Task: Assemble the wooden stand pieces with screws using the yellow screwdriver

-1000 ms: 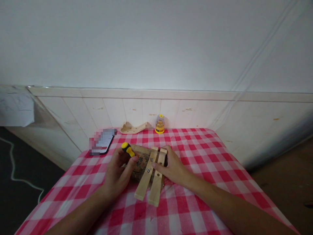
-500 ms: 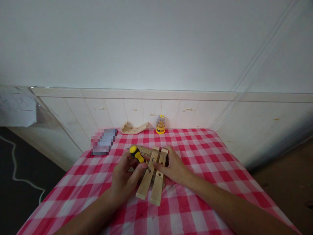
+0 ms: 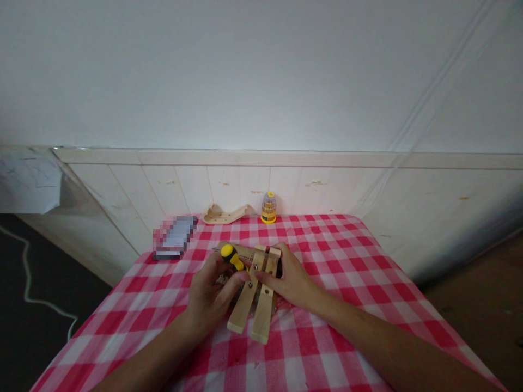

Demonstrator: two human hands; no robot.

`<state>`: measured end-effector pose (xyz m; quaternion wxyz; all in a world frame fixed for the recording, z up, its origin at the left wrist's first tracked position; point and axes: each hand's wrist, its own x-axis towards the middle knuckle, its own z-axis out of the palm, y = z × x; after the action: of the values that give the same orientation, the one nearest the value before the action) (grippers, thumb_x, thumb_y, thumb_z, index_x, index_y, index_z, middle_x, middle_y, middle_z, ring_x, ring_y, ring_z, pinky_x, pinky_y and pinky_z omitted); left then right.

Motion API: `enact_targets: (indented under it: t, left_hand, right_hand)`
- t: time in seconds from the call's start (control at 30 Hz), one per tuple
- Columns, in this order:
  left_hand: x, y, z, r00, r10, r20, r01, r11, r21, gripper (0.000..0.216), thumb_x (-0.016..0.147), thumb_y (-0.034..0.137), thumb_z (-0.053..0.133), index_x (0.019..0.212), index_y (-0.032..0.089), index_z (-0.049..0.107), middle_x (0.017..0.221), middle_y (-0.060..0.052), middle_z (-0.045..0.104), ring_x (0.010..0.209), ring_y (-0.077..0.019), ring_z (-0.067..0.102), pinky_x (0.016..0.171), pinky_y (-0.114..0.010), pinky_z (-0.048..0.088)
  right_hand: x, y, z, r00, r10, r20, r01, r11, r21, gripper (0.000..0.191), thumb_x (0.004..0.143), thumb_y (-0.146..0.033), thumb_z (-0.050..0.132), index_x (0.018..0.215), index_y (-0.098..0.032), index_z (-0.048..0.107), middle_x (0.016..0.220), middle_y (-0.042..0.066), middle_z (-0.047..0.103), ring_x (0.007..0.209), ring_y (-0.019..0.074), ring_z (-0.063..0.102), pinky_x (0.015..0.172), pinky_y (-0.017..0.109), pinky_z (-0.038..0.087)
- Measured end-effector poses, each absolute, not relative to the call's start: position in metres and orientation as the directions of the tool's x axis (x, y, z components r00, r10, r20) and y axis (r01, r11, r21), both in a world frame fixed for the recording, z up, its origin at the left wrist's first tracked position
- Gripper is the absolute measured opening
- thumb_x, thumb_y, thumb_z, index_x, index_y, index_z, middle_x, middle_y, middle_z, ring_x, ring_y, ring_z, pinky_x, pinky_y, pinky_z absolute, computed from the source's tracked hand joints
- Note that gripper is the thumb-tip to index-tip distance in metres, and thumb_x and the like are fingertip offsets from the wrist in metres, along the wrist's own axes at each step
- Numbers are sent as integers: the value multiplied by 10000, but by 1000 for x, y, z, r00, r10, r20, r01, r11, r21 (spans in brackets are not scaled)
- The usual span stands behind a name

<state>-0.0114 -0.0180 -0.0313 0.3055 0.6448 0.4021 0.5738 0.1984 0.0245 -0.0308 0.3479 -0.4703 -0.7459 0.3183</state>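
My left hand (image 3: 210,288) is closed around a short screwdriver (image 3: 233,258) with a yellow and black handle. Its tip is hidden near the left of two pale wooden bars. This left bar (image 3: 246,302) has two dark metal screws or bolts in its face. Beside it lies the right wooden bar (image 3: 263,313), which shows round holes. My right hand (image 3: 290,277) grips the upper part of the bars from the right, its thumb across the right bar. A brown cardboard piece (image 3: 241,250) lies partly hidden under the hands and wood.
A curved wooden piece (image 3: 224,215) and a yellow screwdriver bit set (image 3: 268,208) stand at the table's back edge by the white wall. To the left lies a phone-like slab (image 3: 180,237), partly pixelated. A red and white checked cloth (image 3: 327,337) covers the table.
The screwdriver handle and my left hand have shifted slightly to the right. My right hand and the wooden bars have stayed in place.
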Motion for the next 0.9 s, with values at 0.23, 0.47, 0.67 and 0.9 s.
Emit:
enact_targets:
  t: [0.23,0.47,0.67,0.9]
  left_hand:
    - [-12,-17,-32,41,871,490,163,-490,857,187,924,275,722,1087,204,663,998,-57,750,839,-177,733,708,-260,589]
    - [-6,-13,-28,30,892,450,230,-445,866,197,842,362,800,934,200,736,861,-38,739,772,-177,674,689,-260,526]
    - [-2,-10,-28,35,944,328,188,-328,926,219,846,412,770,881,196,751,789,-24,736,665,-162,644,618,-246,491]
    - [-3,-13,-14,195,903,382,254,-423,870,210,970,357,593,937,201,729,835,-24,720,762,-172,652,672,-237,475]
  right_hand:
    - [198,24,-30,-304,930,208,499,341,-797,306,825,-329,805,996,-227,573,976,44,628,932,237,609,732,319,493]
    - [197,25,-29,-296,931,213,508,342,-791,317,811,-333,811,981,-228,565,969,37,623,919,235,612,742,328,494]
    - [197,24,-30,-275,939,207,508,325,-798,370,808,-368,809,1015,-221,540,985,50,635,913,239,632,740,337,499]
    - [198,25,-31,-284,937,203,511,327,-795,383,802,-387,797,1024,-217,535,997,64,648,917,254,650,739,353,506]
